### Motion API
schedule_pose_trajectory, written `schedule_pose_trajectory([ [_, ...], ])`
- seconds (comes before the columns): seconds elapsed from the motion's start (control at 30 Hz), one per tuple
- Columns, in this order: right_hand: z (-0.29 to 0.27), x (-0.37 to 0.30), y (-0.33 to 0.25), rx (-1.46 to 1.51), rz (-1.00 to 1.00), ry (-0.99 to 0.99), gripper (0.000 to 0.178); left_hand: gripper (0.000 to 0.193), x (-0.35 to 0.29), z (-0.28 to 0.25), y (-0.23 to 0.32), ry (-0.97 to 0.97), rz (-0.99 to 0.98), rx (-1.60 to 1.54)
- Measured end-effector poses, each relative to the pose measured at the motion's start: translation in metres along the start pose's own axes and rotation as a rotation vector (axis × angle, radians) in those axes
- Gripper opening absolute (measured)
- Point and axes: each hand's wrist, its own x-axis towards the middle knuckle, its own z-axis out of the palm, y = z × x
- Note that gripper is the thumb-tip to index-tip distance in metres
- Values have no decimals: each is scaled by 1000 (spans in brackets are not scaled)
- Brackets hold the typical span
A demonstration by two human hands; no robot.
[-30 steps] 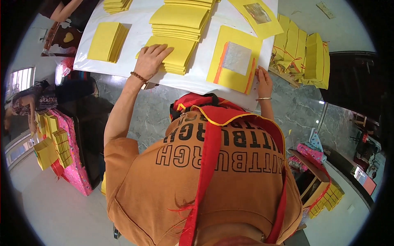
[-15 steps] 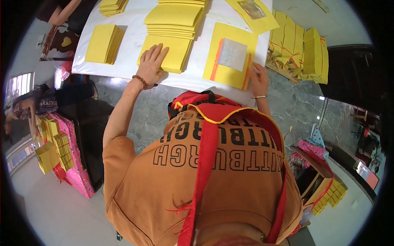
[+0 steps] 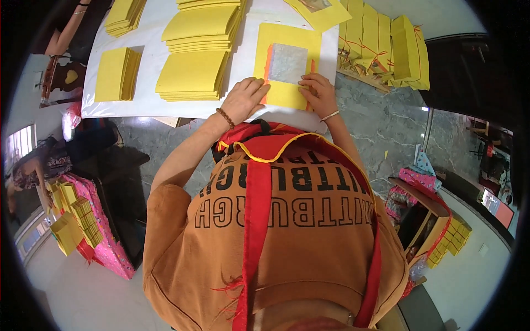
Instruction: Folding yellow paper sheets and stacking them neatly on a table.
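Note:
A yellow paper sheet [image 3: 287,34] lies on the white table in front of me, with a silvery-grey square [image 3: 288,63] in its middle. Orange strips [image 3: 269,58] run along the left and right sides of the square. My left hand [image 3: 244,99], with a beaded bracelet at the wrist, rests its stretched fingers on the sheet's left edge by the strip. On the opposite side my right hand [image 3: 320,95], with a pale bangle, lays slightly bent, spread fingers by the right strip. Neither hand visibly grips anything; my fingers cover parts of both strips.
Thick stacks of yellow paper [image 3: 190,74] stand left of the sheet, with smaller stacks [image 3: 115,77] farther left. Another patterned yellow sheet [image 3: 326,19] lies at the far right. Bundled yellow paper [image 3: 408,52] sits beyond the table edge. Another person's arm [image 3: 70,27] shows at upper left.
My left hand has left the yellow stack and moved right onto the sheet's left edge. My right hand has shifted from beside the sheet onto its right side. The view has moved slightly.

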Motion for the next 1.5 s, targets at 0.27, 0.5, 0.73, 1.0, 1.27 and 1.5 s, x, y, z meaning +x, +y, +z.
schedule_pose_trajectory([
  [0.27, -7, 6, 1, 291, 182, -15, 23, 22, 14, -18, -11, -11, -58, -290],
  [0.5, -9, 8, 1, 338, 196, -25, 30, 13, 17, -23, -14, -80, -158, -377],
  [0.73, -7, 8, 2, 403, 295, -24, 33, 16, 17, -18, -19, -95, -178, -365],
  [1.0, -8, 3, 14, 385, 84, -55, 28, 23, 18, -15, -18, -66, -335, -478],
  [1.27, -9, -1, 16, 194, 109, -158, 46, 23, 20, -15, -22, -94, -391, -530],
  [1.5, -8, 1, 11, 122, 89, -125, 36, 24, 19, -12, -25, -86, -340, -532],
])
